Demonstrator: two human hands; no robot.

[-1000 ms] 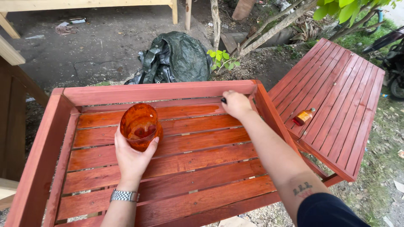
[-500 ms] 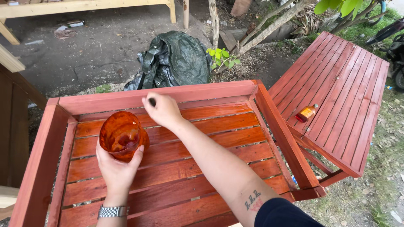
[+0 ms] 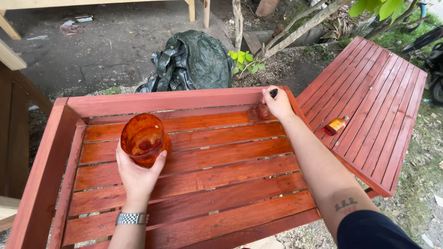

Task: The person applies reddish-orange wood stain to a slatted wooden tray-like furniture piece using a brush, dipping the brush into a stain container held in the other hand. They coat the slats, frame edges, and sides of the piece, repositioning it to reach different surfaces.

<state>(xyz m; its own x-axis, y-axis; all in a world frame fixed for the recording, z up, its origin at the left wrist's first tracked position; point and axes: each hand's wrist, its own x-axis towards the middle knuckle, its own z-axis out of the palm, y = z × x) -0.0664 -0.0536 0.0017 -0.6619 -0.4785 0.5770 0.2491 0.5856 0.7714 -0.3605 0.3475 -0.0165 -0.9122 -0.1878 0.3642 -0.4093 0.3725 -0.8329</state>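
My left hand holds a clear plastic cup stained orange-red, above the left half of a red-brown slatted wooden frame. My right hand grips a small brush with a dark handle. Its bristles press on the far slat by the frame's back right corner. The slats look wet and glossy with stain. A metal watch sits on my left wrist.
A second red slatted panel lies tilted at the right with a small amber bottle on it. A dark green tarp bundle and a small plant lie beyond the frame on dirt. Pale timber stands left.
My right hand swept from the back right corner to the left middle of the far slat and has returned to the right corner. The cup stayed roughly in place.
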